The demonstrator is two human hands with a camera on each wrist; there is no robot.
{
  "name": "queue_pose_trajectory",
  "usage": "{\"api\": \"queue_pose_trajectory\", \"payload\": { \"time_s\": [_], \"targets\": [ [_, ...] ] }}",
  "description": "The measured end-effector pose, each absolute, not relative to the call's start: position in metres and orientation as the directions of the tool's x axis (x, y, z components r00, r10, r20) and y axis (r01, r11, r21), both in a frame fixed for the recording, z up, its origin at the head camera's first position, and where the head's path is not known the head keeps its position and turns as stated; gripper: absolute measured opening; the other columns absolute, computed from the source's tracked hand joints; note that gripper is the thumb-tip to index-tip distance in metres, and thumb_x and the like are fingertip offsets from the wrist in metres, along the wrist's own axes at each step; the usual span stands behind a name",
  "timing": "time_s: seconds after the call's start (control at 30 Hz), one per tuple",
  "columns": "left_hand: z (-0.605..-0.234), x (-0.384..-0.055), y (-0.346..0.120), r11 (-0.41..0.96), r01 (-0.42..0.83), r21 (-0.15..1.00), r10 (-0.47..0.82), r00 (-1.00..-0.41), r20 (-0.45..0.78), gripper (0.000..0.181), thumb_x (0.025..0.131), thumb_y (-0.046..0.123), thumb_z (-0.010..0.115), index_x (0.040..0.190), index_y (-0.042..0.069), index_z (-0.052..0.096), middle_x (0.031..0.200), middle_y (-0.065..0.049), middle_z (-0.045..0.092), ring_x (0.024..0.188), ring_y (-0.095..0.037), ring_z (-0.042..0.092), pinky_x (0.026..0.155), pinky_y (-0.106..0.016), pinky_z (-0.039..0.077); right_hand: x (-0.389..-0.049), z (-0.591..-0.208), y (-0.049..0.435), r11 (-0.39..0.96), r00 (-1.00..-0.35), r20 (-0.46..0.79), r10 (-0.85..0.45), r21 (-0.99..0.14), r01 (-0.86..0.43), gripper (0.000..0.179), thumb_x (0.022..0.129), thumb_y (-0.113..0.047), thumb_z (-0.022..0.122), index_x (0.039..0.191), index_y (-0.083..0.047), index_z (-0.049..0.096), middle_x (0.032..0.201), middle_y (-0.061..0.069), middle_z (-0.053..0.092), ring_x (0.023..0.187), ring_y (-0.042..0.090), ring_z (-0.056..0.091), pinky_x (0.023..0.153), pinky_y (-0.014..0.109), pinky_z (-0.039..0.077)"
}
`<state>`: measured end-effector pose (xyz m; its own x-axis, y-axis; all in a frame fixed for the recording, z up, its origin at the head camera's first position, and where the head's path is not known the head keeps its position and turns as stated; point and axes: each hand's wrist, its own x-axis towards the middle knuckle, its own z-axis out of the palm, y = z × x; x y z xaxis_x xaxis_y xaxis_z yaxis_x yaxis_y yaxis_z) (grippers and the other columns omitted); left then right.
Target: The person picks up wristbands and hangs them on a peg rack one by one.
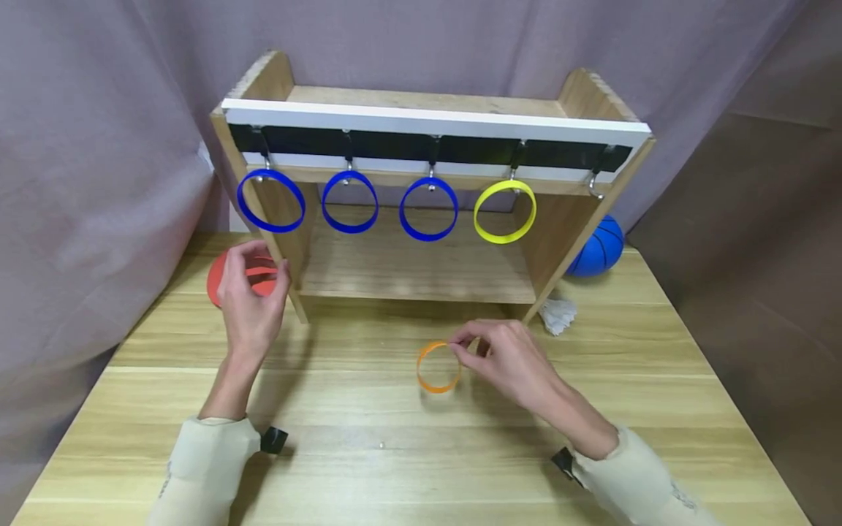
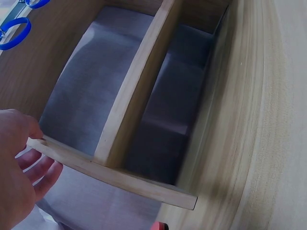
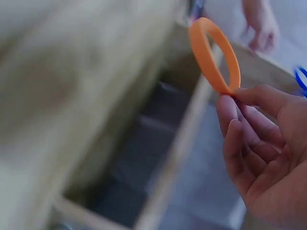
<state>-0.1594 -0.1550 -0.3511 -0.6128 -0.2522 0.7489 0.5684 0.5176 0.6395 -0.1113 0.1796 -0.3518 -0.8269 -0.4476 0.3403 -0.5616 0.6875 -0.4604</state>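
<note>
My right hand (image 1: 509, 361) pinches an orange wristband (image 1: 437, 390) by its edge between thumb and forefinger, over the table in front of a wooden shelf (image 1: 421, 267). In the right wrist view the band (image 3: 204, 52) stands up from the fingertips. My left hand (image 1: 253, 303) grips the front edge of the shelf's left side panel (image 2: 120, 178), thumb on one face and fingers on the other. From hooks along the shelf's top rail hang three blue wristbands (image 1: 427, 237) and a yellow wristband (image 1: 503, 239). The rightmost hook (image 1: 595, 188) is bare.
Left of the shelf, partly behind my left hand, lies a round red object (image 1: 217, 281). A blue ball (image 1: 601, 248) with dark lines and a white shuttlecock (image 1: 558, 315) sit by the right side panel. Grey curtains (image 1: 421, 44) hang behind and beside the table.
</note>
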Motion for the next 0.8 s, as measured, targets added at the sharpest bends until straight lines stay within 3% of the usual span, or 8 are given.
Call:
{"api": "queue_pose_trajectory", "payload": {
  "time_s": [0.37, 0.6, 0.8],
  "targets": [
    [-0.353, -0.16, -0.154, 0.52, 0.571, 0.635, -0.268, -0.597, 0.756, 0.03, 0.081, -0.015, 0.067, 0.109, -0.015, 0.055, 0.096, -0.026, 0.06, 0.081, -0.036, 0.062, 0.068, -0.019, 0.056, -0.092, -0.246, 0.246, 0.78, -0.683, 0.692, -0.234, -0.286, -0.557, 0.02, 0.074, -0.004, 0.084, 0.093, -0.008, 0.077, 0.082, -0.003, 0.072, 0.061, -0.003, 0.056, 0.053, 0.005, 0.046],
    [-0.356, -0.16, -0.154, 0.509, 0.565, 0.649, -0.291, -0.596, 0.748, 0.032, 0.081, -0.014, 0.067, 0.11, -0.013, 0.056, 0.097, -0.022, 0.061, 0.079, -0.033, 0.062, 0.069, -0.017, 0.056, -0.1, -0.194, 0.259, 0.822, -0.554, 0.827, -0.096, -0.248, -0.512, 0.012, 0.082, -0.015, 0.079, 0.09, -0.005, 0.079, 0.079, 0.009, 0.072, 0.06, -0.016, 0.053, 0.057, -0.001, 0.042],
    [-0.354, -0.16, -0.152, 0.508, 0.574, 0.642, -0.283, -0.593, 0.754, 0.031, 0.08, -0.015, 0.066, 0.109, -0.014, 0.056, 0.097, -0.024, 0.06, 0.082, -0.034, 0.062, 0.069, -0.017, 0.056, -0.116, -0.185, 0.264, 0.836, -0.517, 0.855, -0.037, -0.257, -0.485, 0.017, 0.086, -0.022, 0.074, 0.091, -0.006, 0.079, 0.081, 0.009, 0.072, 0.06, -0.015, 0.052, 0.057, -0.001, 0.042]
  ]
}}
